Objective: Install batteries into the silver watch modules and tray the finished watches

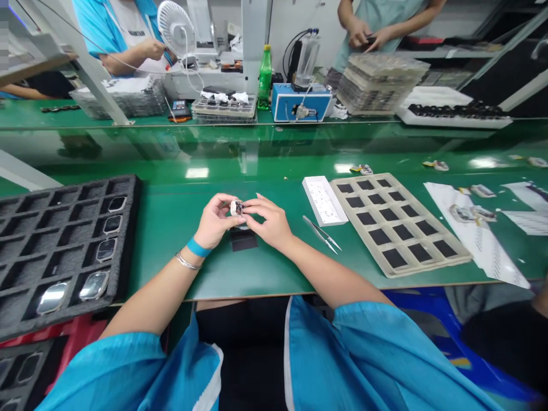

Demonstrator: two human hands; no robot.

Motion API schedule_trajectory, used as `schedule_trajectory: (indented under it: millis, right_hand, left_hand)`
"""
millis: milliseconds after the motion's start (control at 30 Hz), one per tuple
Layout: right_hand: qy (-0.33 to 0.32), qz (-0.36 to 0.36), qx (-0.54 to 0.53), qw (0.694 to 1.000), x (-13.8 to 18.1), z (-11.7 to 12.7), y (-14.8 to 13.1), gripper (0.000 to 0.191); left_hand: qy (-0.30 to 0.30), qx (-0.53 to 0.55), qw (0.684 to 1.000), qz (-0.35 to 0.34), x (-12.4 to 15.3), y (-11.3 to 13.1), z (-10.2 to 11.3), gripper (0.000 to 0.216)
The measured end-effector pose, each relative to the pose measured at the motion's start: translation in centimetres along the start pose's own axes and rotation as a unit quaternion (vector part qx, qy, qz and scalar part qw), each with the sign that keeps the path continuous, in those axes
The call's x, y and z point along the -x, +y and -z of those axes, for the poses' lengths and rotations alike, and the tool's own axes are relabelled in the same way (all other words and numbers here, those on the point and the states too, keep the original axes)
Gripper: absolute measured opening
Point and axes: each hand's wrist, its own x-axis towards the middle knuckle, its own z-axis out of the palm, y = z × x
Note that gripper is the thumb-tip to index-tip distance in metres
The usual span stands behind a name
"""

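A small white-and-dark electronic module is pinched between my two hands, raised a little over the green bench. My left hand, with a blue band and bracelets at its wrist, grips it from the left. Fingers of my right hand close on its right side. The module's details are too small to make out. Below the hands lies a dark flat rectangle on the bench. To the right of my right hand are metal tweezers and a white box holding tiny parts.
A black foam tray with several watch cases stands at left. A beige compartment tray lies at right, beside white paper sheets. Behind are a blue device, a green bottle, a fan and two people working.
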Motion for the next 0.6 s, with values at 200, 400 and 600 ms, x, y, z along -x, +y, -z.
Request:
schedule_trajectory:
  millis: [200, 400, 600]
  right_hand:
    - [0.005, 0.013, -0.022, 1.0, -0.3, 0.0, 0.0, 0.013]
    - [0.02, 0.024, -0.031, 0.999, -0.3, 0.5, -0.4, 0.012]
    - [-0.001, 0.017, -0.041, 0.999, -0.4, 0.7, -0.3, 0.014]
  left_hand:
    - [0.009, -0.01, 1.0, -0.011, 0.1, 0.5, -0.2, 0.054]
    - [-0.009, -0.043, 0.998, -0.054, 0.4, 1.1, -0.3, 0.054]
    - [-0.019, -0.056, 0.996, -0.062, 0.1, 1.0, -0.1, 0.053]
